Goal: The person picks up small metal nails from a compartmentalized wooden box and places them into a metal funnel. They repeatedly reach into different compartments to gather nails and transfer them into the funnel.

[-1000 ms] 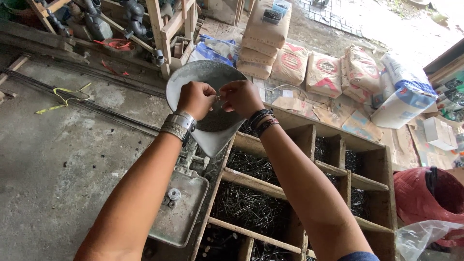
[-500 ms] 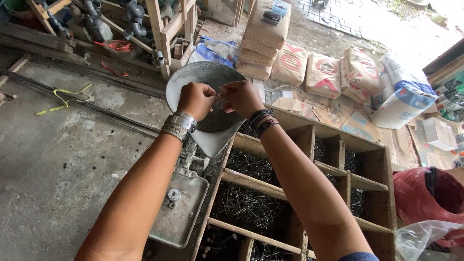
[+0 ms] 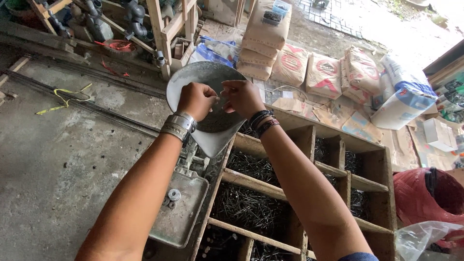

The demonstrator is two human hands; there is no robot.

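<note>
My left hand [image 3: 195, 99] and my right hand [image 3: 241, 97] are raised together over a grey metal scoop pan [image 3: 205, 72] that holds a heap of small dark nails. Their fingertips meet and pinch something tiny between them, too small to make out. The left wrist wears metal bangles, the right wrist dark bracelets. The pan rests above a flat metal scale tray [image 3: 186, 212] bearing round weights [image 3: 173, 195]. To the right stands a wooden compartment box [image 3: 367, 183] filled with nails.
Stacked cement sacks [image 3: 324, 72] lie behind the box. A red sack [image 3: 425, 198] and a clear plastic bag [image 3: 420, 237] sit at the right. Wooden frames and grey pipe fittings [image 3: 137, 26] stand at the back left, steel rods [image 3: 72, 94] cross the concrete floor.
</note>
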